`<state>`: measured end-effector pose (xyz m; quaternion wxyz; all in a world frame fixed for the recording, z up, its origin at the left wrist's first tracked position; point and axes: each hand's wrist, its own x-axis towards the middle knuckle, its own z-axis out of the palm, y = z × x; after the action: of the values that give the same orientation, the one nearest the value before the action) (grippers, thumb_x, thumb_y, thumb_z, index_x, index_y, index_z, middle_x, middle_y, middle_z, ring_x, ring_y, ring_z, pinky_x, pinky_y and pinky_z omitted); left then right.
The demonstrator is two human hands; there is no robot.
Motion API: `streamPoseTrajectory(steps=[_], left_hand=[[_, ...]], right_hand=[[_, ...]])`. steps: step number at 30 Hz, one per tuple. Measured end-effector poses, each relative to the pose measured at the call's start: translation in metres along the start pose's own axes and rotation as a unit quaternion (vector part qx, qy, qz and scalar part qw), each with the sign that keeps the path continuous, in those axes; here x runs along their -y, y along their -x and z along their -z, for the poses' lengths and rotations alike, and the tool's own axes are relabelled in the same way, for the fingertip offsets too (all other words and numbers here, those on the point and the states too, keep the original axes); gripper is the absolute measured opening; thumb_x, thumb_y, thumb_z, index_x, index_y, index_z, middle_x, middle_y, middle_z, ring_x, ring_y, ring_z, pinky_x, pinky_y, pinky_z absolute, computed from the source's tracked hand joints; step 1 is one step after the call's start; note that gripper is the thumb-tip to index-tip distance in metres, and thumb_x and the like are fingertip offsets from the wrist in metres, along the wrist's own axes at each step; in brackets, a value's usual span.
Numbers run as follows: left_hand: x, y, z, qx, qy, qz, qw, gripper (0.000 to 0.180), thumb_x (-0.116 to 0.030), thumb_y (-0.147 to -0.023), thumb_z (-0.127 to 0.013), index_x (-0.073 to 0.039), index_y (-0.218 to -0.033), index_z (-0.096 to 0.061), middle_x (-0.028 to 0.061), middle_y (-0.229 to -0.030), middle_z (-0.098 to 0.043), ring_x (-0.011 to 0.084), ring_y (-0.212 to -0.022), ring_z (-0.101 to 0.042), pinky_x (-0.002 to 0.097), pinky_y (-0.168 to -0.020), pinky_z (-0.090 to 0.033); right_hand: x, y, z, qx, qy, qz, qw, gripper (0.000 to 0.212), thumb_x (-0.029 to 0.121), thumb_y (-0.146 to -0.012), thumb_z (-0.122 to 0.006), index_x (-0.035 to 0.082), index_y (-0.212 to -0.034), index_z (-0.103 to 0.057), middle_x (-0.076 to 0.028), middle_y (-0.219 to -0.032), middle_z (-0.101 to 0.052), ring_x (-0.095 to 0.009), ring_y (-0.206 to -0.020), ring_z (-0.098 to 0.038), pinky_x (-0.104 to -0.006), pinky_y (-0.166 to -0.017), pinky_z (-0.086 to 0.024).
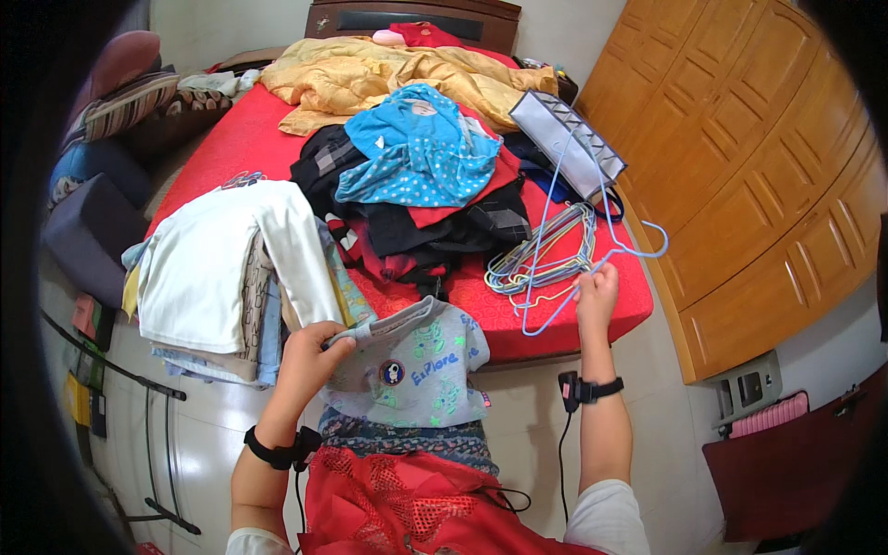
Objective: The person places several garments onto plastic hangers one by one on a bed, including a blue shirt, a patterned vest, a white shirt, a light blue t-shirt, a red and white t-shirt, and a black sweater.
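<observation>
My left hand pinches the top edge of a small grey children's shirt with green and blue prints. That shirt hangs in front of me, over a dark patterned cloth at my lap. On the right, my right hand is closed on a blue clothes hanger, lifted above the bed's edge and apart from the shirt. Just left of it lies a pile of thin hangers in several colours. A stack of folded clothes with a white long-sleeved shirt on top sits by my left hand.
A red-covered bed holds a heap of clothes topped by a blue polka-dot garment. Behind it lies a rumpled yellow blanket. A white-and-grey storage box sits at the right edge, near wooden wardrobe doors. A black metal frame stands left.
</observation>
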<state>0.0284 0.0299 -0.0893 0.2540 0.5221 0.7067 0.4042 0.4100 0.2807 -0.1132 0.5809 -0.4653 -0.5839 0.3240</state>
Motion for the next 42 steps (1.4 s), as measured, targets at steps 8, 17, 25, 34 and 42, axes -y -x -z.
streamPoseTrajectory(steps=[8, 17, 25, 34, 42], left_hand=[[0.009, 0.019, 0.005, -0.017, 0.032, -0.046, 0.998, 0.018, -0.011, -0.081, -0.067, 0.004, -0.09, -0.065, 0.0062, -0.074, -0.061, 0.0135, -0.07, -0.056, 0.0279, -0.063, -0.044], [0.017, 0.037, 0.009, -0.024, 0.053, -0.077, 0.995, 0.017, -0.011, -0.081, -0.069, 0.003, -0.091, -0.065, 0.0063, -0.08, -0.061, 0.0134, -0.071, -0.057, 0.0266, -0.063, -0.044], [0.019, 0.047, 0.011, -0.02, 0.039, -0.072, 0.996, 0.018, -0.012, -0.08, -0.068, 0.001, -0.092, -0.067, 0.01, -0.082, -0.063, 0.0218, -0.076, -0.059, 0.0307, -0.069, -0.045], [0.029, 0.045, 0.01, -0.055, -0.046, -0.174, 0.982, 0.011, -0.009, -0.078, -0.067, -0.001, -0.086, -0.065, 0.0087, -0.088, -0.063, 0.0258, -0.088, -0.056, 0.0369, -0.081, -0.044], [0.03, 0.051, 0.008, -0.005, 0.094, -0.039, 0.995, 0.013, -0.01, -0.081, -0.066, -0.001, -0.09, -0.064, 0.0104, -0.089, -0.064, 0.0246, -0.084, -0.059, 0.033, -0.074, -0.046]], right_hand=[[0.06, 0.1, 0.014, 0.038, -0.172, 0.015, 0.984, 0.03, 0.009, -0.094, -0.057, 0.005, -0.121, -0.043, -0.004, -0.084, -0.057, -0.011, -0.079, -0.053, -0.0274, -0.082, -0.044], [0.068, 0.148, 0.014, 0.063, -0.069, 0.053, 0.994, 0.026, 0.029, -0.096, -0.058, 0.004, -0.088, -0.058, -0.001, -0.078, -0.051, -0.008, -0.069, -0.044, -0.0234, -0.067, -0.036], [0.08, 0.16, -0.008, 0.109, -0.16, 0.097, 0.976, 0.031, 0.028, -0.095, -0.06, -0.001, -0.084, -0.058, -0.008, -0.081, -0.056, -0.014, -0.074, -0.054, -0.0272, -0.069, -0.046], [0.073, 0.16, -0.024, 0.16, -0.189, 0.117, 0.962, 0.026, 0.025, -0.095, -0.058, 0.001, -0.087, -0.058, -0.01, -0.083, -0.058, -0.016, -0.075, -0.056, -0.0281, -0.07, -0.047], [0.067, 0.163, -0.035, 0.165, -0.22, 0.097, 0.957, 0.027, 0.026, -0.096, -0.057, 0.0, -0.088, -0.057, -0.011, -0.086, -0.059, -0.018, -0.077, -0.059, -0.0302, -0.072, -0.048]])
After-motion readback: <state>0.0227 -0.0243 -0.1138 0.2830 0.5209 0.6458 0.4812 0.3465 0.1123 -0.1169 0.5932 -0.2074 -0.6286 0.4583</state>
